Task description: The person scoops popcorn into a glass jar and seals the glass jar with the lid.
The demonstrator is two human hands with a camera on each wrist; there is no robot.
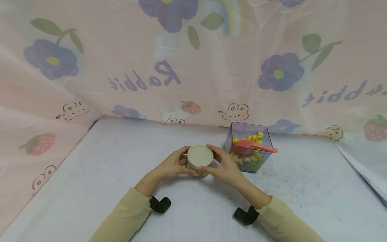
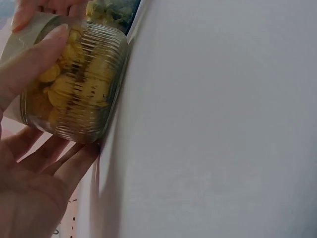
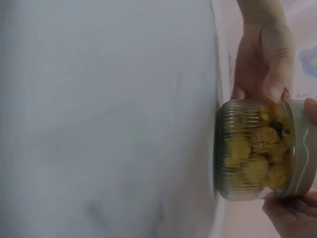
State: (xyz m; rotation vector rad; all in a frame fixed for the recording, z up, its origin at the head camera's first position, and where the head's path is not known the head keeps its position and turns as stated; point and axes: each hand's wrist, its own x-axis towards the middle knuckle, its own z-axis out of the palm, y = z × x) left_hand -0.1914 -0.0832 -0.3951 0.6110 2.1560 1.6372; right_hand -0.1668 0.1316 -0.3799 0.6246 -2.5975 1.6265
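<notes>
A ribbed glass jar stands upright on the table, filled with yellow popcorn and capped by a beige lid. From the left side my left hand holds the jar, its thumb against the glass just below the lid and its fingers round the far side. My right hand grips the lid between thumb and fingers from the right. In both wrist views the lid looks seated on the jar; whether it is tight I cannot tell.
Right of the jar stands a clear bluish bin partly filled with popcorn. A coral scoop lies across its top, handle over the right rim. Black wrist cameras hang by both sleeves. A printed curtain closes off the table's back.
</notes>
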